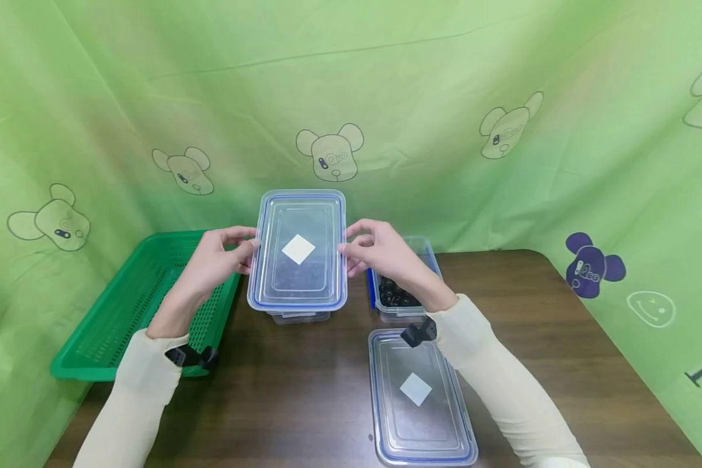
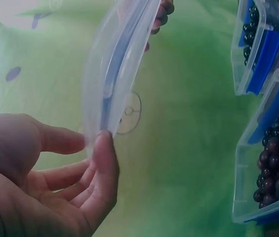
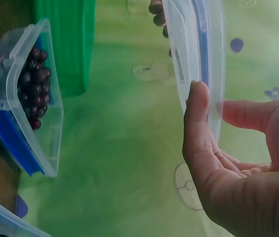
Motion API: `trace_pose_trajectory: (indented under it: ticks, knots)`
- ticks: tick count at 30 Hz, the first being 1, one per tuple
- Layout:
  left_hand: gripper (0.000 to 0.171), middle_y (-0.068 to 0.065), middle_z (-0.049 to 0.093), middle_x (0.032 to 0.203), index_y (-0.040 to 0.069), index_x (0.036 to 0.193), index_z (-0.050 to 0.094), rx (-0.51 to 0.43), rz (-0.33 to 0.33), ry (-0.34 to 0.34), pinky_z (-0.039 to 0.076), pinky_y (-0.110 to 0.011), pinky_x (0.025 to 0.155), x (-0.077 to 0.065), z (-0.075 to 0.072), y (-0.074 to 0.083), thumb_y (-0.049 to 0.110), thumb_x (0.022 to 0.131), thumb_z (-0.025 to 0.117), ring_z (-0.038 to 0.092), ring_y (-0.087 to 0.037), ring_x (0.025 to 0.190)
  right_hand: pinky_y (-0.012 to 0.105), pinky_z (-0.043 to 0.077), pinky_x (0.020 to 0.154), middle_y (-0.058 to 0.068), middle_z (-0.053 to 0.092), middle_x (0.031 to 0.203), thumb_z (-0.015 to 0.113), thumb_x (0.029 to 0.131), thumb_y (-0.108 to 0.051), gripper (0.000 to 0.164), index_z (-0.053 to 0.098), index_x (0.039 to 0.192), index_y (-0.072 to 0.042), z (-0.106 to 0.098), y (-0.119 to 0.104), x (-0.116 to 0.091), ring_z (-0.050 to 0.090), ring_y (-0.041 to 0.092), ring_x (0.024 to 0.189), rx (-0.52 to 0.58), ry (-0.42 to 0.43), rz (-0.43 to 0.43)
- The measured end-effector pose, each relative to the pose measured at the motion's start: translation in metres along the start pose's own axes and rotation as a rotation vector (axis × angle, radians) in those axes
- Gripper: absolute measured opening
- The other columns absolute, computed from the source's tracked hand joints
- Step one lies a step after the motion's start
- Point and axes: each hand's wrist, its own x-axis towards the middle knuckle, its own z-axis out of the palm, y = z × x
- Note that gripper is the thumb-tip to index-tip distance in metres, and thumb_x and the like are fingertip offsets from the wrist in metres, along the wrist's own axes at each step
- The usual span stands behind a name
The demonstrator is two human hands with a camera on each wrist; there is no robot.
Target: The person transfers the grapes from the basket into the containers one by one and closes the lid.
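Both hands hold up a clear plastic lid (image 1: 298, 211) with a blue seal and a white diamond label. My left hand (image 1: 213, 260) pinches its left edge between thumb and fingers, and my right hand (image 1: 380, 250) pinches the right edge. Below the lid, apart from it, stands a clear container (image 1: 301, 318), mostly hidden in the head view. Dark grapes (image 2: 276, 170) show inside that container in the left wrist view. To the right is a second clear container (image 1: 400, 313) with blue side clips, holding small dark round fruits (image 1: 393, 296).
A second lid (image 1: 421, 432) with a white label lies flat on the brown wooden table (image 1: 292, 403), in front of the right container. At the left sits a green slotted basket (image 1: 125, 312). A green printed curtain (image 1: 403, 97) hangs behind the table and along its sides.
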Motion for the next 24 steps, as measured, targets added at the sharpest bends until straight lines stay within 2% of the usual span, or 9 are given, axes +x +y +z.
trace_pose_trajectory:
  ticks: [6, 11, 15, 19, 24]
  knots:
    - [0.044, -0.012, 0.070, 0.112, 0.003, 0.146, 0.060, -0.036, -0.031, 0.031, 0.064, -0.026, 0.075, 0.025, -0.003, -0.006, 0.025, 0.108, 0.060, 0.068, -0.010, 0.074, 0.040, 0.067, 0.076, 0.010, 0.076, 0.086, 0.068, 0.101, -0.010, 0.035, 0.058, 0.132, 0.005, -0.002, 0.007, 0.026, 0.074, 0.020, 0.070, 0.068, 0.045, 0.017]
    - [0.042, -0.011, 0.072, 0.114, 0.004, 0.143, 0.063, -0.056, -0.087, 0.033, 0.064, -0.026, 0.075, 0.047, -0.003, -0.018, 0.026, 0.108, 0.059, 0.069, -0.009, 0.073, 0.033, 0.066, 0.070, 0.008, 0.076, 0.084, 0.068, 0.101, -0.009, 0.037, 0.059, 0.135, 0.006, 0.000, 0.017, 0.047, 0.073, 0.017, 0.067, 0.103, 0.078, 0.059]
    - [0.042, -0.013, 0.069, 0.122, 0.003, 0.144, 0.062, -0.055, -0.155, 0.006, 0.063, -0.025, 0.075, 0.061, -0.001, -0.031, 0.026, 0.109, 0.057, 0.069, -0.009, 0.076, 0.031, 0.066, 0.069, 0.007, 0.074, 0.081, 0.067, 0.101, -0.005, 0.038, 0.057, 0.135, 0.010, 0.006, 0.025, 0.058, 0.071, 0.015, 0.065, 0.135, 0.078, 0.117]
    - [0.042, -0.014, 0.065, 0.132, 0.003, 0.146, 0.060, -0.045, -0.237, -0.033, 0.062, -0.023, 0.078, 0.069, -0.001, -0.043, 0.025, 0.110, 0.054, 0.067, -0.010, 0.081, 0.033, 0.066, 0.072, 0.007, 0.073, 0.080, 0.068, 0.101, -0.005, 0.039, 0.057, 0.135, 0.010, 0.012, 0.032, 0.066, 0.071, 0.015, 0.065, 0.163, 0.076, 0.156]
    - [0.041, -0.014, 0.065, 0.119, -0.002, 0.145, 0.058, -0.044, -0.303, -0.091, 0.060, -0.020, 0.074, 0.076, 0.000, -0.054, 0.018, 0.110, 0.051, 0.065, -0.011, 0.078, 0.031, 0.066, 0.072, 0.007, 0.071, 0.080, 0.069, 0.101, -0.007, 0.038, 0.060, 0.135, 0.007, 0.016, 0.041, 0.072, 0.071, 0.015, 0.066, 0.171, 0.088, 0.193]
